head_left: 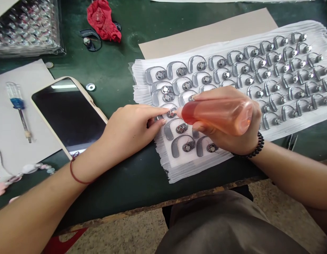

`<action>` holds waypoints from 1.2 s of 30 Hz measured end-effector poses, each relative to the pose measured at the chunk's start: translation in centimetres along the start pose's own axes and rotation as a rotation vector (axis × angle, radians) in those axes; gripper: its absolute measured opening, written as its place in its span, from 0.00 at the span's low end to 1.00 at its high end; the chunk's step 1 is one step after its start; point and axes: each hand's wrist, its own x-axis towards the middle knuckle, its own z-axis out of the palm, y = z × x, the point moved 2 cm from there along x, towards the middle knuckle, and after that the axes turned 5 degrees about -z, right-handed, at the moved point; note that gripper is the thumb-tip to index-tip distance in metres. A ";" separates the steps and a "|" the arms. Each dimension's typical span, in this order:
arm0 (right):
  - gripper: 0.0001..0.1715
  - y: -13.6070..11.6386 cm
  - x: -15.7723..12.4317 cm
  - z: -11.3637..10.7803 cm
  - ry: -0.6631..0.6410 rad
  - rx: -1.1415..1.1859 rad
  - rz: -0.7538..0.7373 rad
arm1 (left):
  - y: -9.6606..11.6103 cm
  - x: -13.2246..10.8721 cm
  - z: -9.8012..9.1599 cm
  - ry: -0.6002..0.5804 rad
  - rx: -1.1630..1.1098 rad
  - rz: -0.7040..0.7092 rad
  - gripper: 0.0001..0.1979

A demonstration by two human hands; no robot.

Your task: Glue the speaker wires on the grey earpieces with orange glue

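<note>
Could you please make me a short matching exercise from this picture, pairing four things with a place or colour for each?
Column one:
1. Bottle
2. Phone
3. Screwdriver-like tool
4. Crumpled cloth

Column two:
A. Partly blue, lying left of the phone
B. Held in the right hand
C. Bright red all over
D. Black-faced with a pale edge

Right pairs: 1-B, 2-D, 3-A, 4-C.

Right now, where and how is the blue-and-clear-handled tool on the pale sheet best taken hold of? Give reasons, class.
Probably by the handle, pinched across its width from above and the left: it is thicker than the slim metal shaft, lies at the far end, and the phone is close on the right.
</note>
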 end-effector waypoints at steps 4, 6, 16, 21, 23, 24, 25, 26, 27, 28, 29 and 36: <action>0.20 0.0 0.2 0.0 -0.017 -0.016 0.011 | 0.0 0.0 0.0 0.005 0.004 0.011 0.12; 0.19 0.0 0.1 0.0 -0.016 -0.015 0.016 | -0.1 0.0 0.0 0.006 0.009 0.013 0.12; 0.18 0.2 -0.2 -0.4 0.042 -0.022 0.062 | -0.2 0.0 0.0 0.009 0.006 0.000 0.12; 0.19 0.3 -0.1 -0.4 0.044 -0.049 0.006 | -0.2 0.0 0.0 -0.003 -0.001 0.002 0.12; 0.19 0.3 -0.1 -0.3 0.035 -0.074 0.002 | -0.2 0.0 -0.1 0.000 -0.002 0.008 0.12; 0.19 0.3 -0.1 -0.3 0.029 -0.082 0.007 | -0.1 0.0 -0.1 0.003 -0.001 0.007 0.12; 0.19 0.3 -0.1 -0.3 0.025 -0.089 0.012 | -0.1 0.0 -0.1 0.005 -0.001 0.004 0.12; 0.19 0.3 -0.1 -0.3 0.024 -0.090 0.015 | -0.1 0.1 -0.1 0.004 -0.002 0.000 0.12; 0.19 0.2 -0.1 -0.2 0.025 -0.087 0.015 | -0.1 0.1 -0.1 0.003 -0.004 -0.003 0.13; 0.19 0.2 -0.1 -0.2 0.023 -0.082 0.014 | -0.1 0.1 0.0 0.004 -0.008 -0.003 0.13; 0.19 0.2 0.0 -0.2 0.023 -0.077 0.010 | -0.1 0.1 0.0 0.006 -0.012 0.001 0.13; 0.20 0.2 -0.1 -0.1 0.034 -0.077 -0.001 | -0.1 0.1 0.1 0.004 -0.015 0.002 0.12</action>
